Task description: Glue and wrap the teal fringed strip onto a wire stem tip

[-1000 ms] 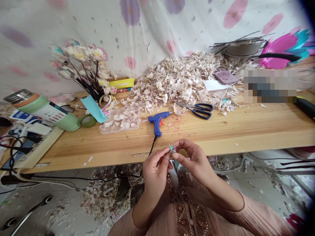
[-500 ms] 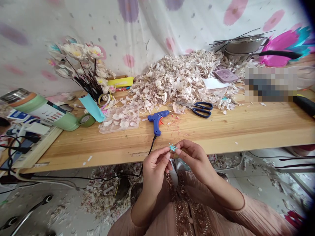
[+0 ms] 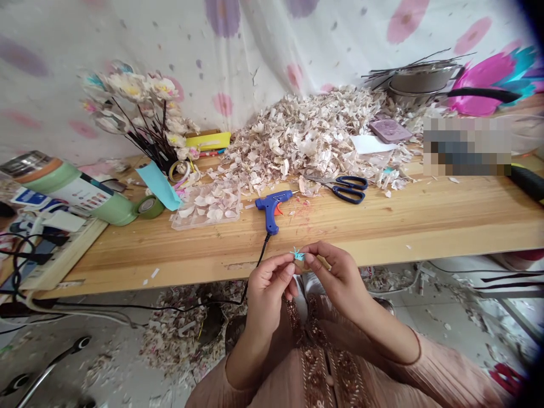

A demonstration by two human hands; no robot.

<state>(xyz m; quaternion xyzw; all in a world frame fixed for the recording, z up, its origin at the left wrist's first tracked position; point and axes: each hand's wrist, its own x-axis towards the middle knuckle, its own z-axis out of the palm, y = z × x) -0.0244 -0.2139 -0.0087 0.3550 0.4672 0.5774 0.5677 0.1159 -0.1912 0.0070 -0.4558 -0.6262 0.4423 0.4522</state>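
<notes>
Between my fingertips, just in front of the table's near edge, is a small turquoise fringed paper piece (image 3: 298,255) with thin strips sticking out. My left hand (image 3: 272,277) pinches its left side between thumb and index finger. From the other side, my right hand (image 3: 334,272) grips its right end with thumb and fingertips. A blue glue gun (image 3: 270,211) lies on the wooden table (image 3: 403,226) beyond my hands, its nozzle pointing right. Dark-handled scissors (image 3: 346,188) rest to the right of it, blades toward the pile of pale petals.
A heap of pale petals (image 3: 306,133) spreads along the back. A clear divided box (image 3: 176,222) holds more petals. On the left stand handmade flowers (image 3: 131,90) and a leaning green bottle (image 3: 80,192). A pan (image 3: 420,79) sits back right. The glue gun's cord (image 3: 262,249) drops over the table edge.
My fingers have shifted slightly on the turquoise paper piece, and its right part now looks flatter and more gathered. Everything on the table stays where it was.
</notes>
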